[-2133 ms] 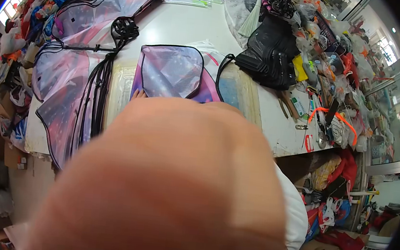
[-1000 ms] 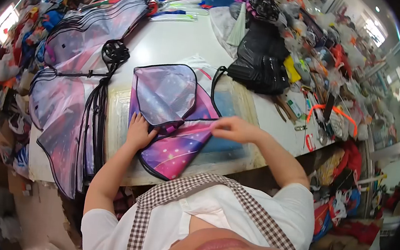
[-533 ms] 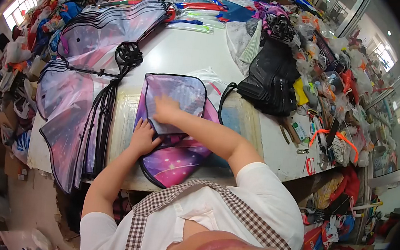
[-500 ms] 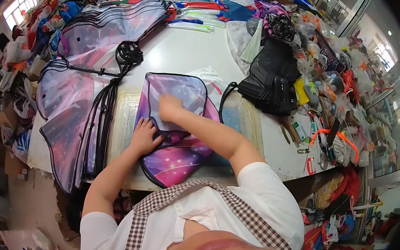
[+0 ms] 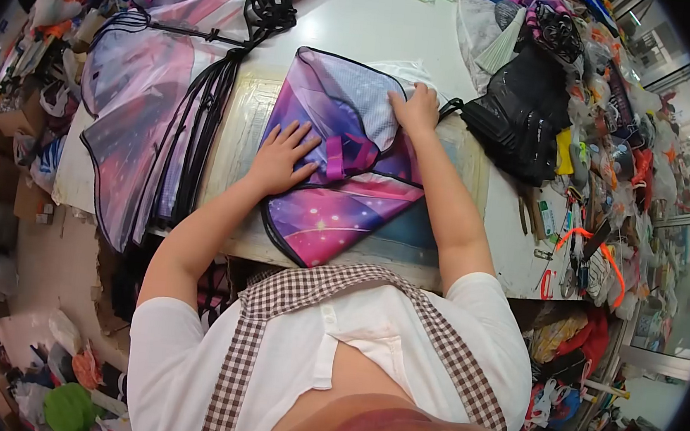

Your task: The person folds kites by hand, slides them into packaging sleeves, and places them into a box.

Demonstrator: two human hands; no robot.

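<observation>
A folded piece of purple and pink star-print fabric (image 5: 319,221) with black edging lies in front of me, a pale mesh layer (image 5: 358,84) over its upper part. A magenta strap (image 5: 335,158) crosses its middle. My left hand (image 5: 284,158) rests flat on the left side of the fabric, fingers spread. At the upper right edge of the mesh is my right hand (image 5: 418,111), its thumb apart from its fingers and touching the edge; nothing shows gripped in it.
More star-print fabric pieces (image 5: 148,105) with black cords (image 5: 195,135) lie to the left. On the right sit a stack of black folded material (image 5: 517,107), an orange band (image 5: 605,270) and small tools. Beneath the fabric is a taped board (image 5: 231,146).
My right hand has moved from the middle of the mesh to its upper right edge. My left hand now lies flatter with fingers spread. The camera view has tilted downward.
</observation>
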